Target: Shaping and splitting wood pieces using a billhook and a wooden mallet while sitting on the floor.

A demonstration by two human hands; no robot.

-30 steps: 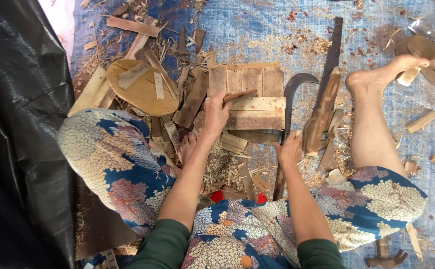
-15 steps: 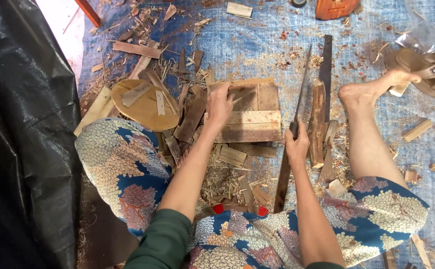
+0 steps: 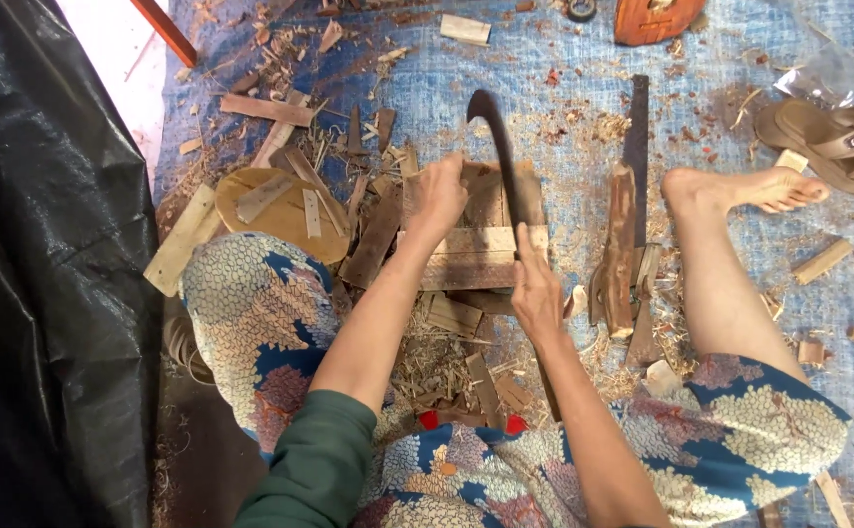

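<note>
While the left hand (image 3: pixel 438 196) presses the pale square wooden block (image 3: pixel 476 240), the right hand (image 3: pixel 536 293), fist wrapped round the dark hooked iron blade (image 3: pixel 500 156) above it, should strike clear of those fingers

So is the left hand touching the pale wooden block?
Touching: the head view shows the left hand pressed on the pale wooden block's top edge, no gap.

Curved dark billhook blade (image 3: pixel 501 156), hooked tip at 11 o'clock, raised upright over the block, handle end at 6 o'clock, pale wooden block (image 3: pixel 481 256) lying flat on blue tarp, slats stacked, edges rough
</note>
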